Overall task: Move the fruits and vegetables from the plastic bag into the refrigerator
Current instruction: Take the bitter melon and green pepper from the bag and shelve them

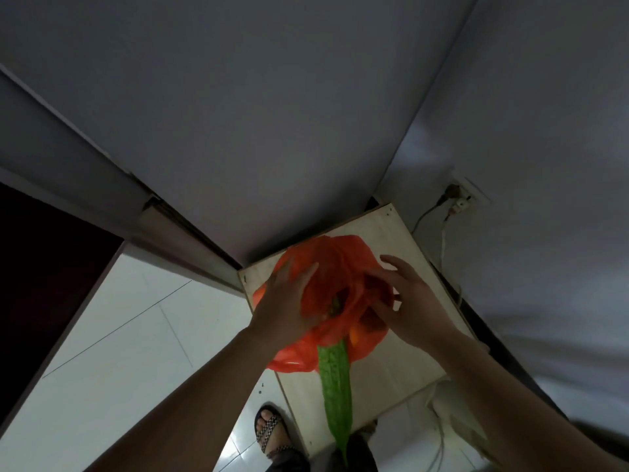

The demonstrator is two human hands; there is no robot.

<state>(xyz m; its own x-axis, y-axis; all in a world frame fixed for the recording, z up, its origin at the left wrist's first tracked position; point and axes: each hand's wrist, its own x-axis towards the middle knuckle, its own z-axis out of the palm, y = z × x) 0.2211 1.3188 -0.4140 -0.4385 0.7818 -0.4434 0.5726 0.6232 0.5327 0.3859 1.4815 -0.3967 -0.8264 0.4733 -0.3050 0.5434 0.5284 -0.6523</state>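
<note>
A red plastic bag [333, 264] lies crumpled on a small pale wooden table [391, 366] pushed into the corner of two grey walls [272, 131]; its mouth gapes in the middle, dark inside. A long green bitter gourd [335, 386] sticks out of the bag's near side; its upper end is tucked under the plastic, and its tapering tip reaches past the table's near edge toward the person. Just right of the gourd's upper end, something orange and rounded [355, 335] shows through the plastic, still inside the bag.

The left hand [286, 308] lies over the bag's left side, fingers fairly straight and spread flat on the plastic, gripping nothing that can be seen. The right hand [408, 301] is at the right side of the opening; its forefinger stands out above, while the thumb and lower fingers appear to pinch the bag's rim, though folds of plastic hide the contact.

Below the table a foot in a checked sandal [270, 434] stands on the white tiled floor [136, 335]; a wall socket [457, 199] with cables hanging from it sits on the right wall, behind the table.
</note>
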